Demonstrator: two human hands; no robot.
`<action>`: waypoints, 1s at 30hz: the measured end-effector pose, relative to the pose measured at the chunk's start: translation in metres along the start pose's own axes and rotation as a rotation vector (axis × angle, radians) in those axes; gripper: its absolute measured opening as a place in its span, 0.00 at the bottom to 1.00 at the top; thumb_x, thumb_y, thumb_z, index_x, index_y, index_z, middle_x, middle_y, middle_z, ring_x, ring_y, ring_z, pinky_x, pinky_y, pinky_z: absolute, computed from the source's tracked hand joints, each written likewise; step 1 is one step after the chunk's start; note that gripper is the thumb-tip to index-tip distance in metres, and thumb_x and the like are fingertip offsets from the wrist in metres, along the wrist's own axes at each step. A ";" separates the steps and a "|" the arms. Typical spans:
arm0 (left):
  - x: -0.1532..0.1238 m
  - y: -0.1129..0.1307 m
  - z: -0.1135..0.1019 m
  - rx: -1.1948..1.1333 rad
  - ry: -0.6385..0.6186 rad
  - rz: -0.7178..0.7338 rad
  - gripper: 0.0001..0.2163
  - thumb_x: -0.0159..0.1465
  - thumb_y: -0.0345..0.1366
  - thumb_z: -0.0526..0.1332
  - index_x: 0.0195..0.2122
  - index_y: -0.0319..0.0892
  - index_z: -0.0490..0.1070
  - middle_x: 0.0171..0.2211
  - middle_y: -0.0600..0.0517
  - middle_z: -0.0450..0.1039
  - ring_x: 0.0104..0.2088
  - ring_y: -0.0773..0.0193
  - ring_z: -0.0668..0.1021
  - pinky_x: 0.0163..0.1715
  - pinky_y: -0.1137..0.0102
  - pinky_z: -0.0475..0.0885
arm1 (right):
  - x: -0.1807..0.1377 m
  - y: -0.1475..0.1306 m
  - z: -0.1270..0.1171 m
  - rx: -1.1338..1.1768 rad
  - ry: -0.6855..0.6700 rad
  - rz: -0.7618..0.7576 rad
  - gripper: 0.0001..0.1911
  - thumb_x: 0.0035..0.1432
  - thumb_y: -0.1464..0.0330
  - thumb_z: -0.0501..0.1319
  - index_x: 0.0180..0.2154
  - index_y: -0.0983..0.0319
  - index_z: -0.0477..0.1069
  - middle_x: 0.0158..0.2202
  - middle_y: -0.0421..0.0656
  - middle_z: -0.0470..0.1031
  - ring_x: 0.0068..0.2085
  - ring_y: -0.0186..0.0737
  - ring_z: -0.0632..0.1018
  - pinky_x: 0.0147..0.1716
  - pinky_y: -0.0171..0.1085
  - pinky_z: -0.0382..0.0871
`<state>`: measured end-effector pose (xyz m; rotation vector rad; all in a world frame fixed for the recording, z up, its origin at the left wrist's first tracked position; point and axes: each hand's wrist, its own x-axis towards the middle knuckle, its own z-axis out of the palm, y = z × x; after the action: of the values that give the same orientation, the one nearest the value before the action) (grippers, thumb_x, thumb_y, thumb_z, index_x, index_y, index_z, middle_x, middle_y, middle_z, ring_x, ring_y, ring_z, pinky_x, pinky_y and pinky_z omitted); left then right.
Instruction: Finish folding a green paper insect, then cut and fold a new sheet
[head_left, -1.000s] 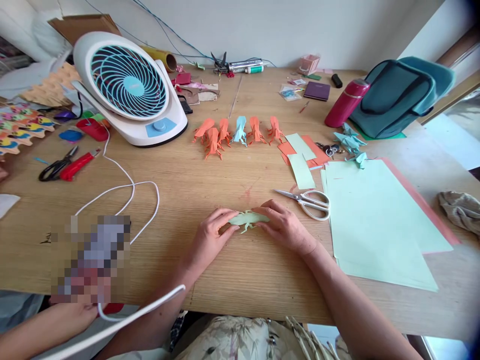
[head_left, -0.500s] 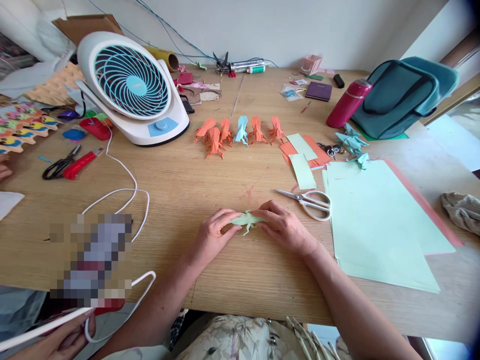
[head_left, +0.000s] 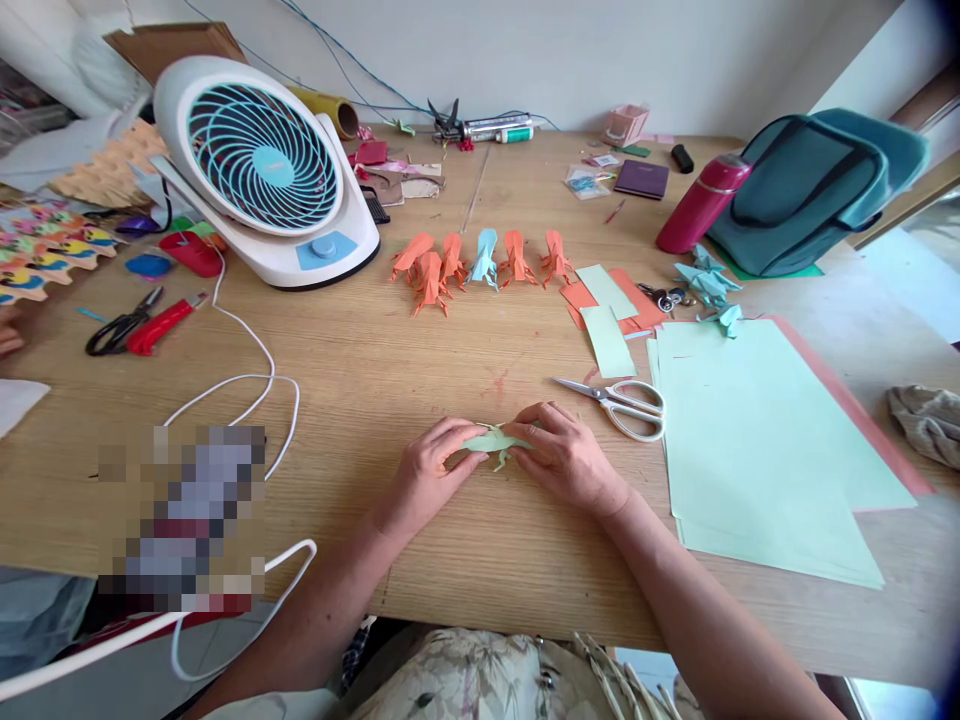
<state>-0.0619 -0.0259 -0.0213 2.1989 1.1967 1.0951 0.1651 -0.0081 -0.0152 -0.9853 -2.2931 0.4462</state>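
Between my two hands is a pale green folded paper figure (head_left: pixel 493 441) with thin legs sticking out at its middle. My left hand (head_left: pixel 431 468) is closed on its left end, thumb below and fingers above. On the other end my right hand (head_left: pixel 566 458) is closed in a similar pinch, hiding that tip. White-handled scissors (head_left: pixel 626 405) lie just beyond my right hand, blades pointing left. Farther back stand several orange folded paper figures (head_left: pixel 429 283) in a row, with a light blue one (head_left: pixel 484 260) among them.
Large pale green sheets (head_left: pixel 757 430) cover the right side, near cut paper pieces (head_left: pixel 607 340) and blue folded figures (head_left: pixel 706 283). A white fan (head_left: pixel 262 170) stands back left, its cord looping forward. Black scissors (head_left: pixel 124 325), a red cutter (head_left: pixel 161 325), a pink bottle (head_left: pixel 701 205) and a teal bag (head_left: pixel 802 190) surround.
The green figure has tilted slightly in my fingers, and its lower leg shows shorter and farther right. Both hands keep their grip. Another person's hand at lower left has gone from view.
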 end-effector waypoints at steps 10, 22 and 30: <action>0.000 0.001 -0.001 -0.011 -0.009 0.017 0.10 0.64 0.29 0.64 0.46 0.45 0.74 0.41 0.50 0.78 0.42 0.63 0.80 0.44 0.69 0.76 | -0.001 -0.003 0.002 0.093 0.009 0.043 0.14 0.65 0.66 0.60 0.52 0.56 0.72 0.43 0.47 0.75 0.42 0.46 0.74 0.43 0.46 0.71; -0.001 0.002 0.000 -0.043 -0.010 0.015 0.11 0.63 0.28 0.65 0.47 0.44 0.74 0.41 0.50 0.78 0.42 0.64 0.80 0.43 0.70 0.76 | 0.000 -0.007 0.004 0.085 0.043 0.057 0.13 0.63 0.69 0.61 0.50 0.56 0.73 0.42 0.47 0.76 0.42 0.47 0.73 0.42 0.47 0.71; -0.002 0.004 0.001 -0.034 0.004 0.042 0.11 0.64 0.27 0.64 0.47 0.45 0.74 0.41 0.50 0.78 0.42 0.64 0.80 0.43 0.69 0.76 | 0.001 -0.008 0.002 0.127 0.030 0.006 0.09 0.65 0.68 0.60 0.47 0.56 0.72 0.42 0.47 0.75 0.42 0.46 0.73 0.42 0.46 0.71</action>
<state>-0.0598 -0.0297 -0.0197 2.2068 1.1304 1.1280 0.1592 -0.0129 -0.0127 -0.9307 -2.2059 0.5680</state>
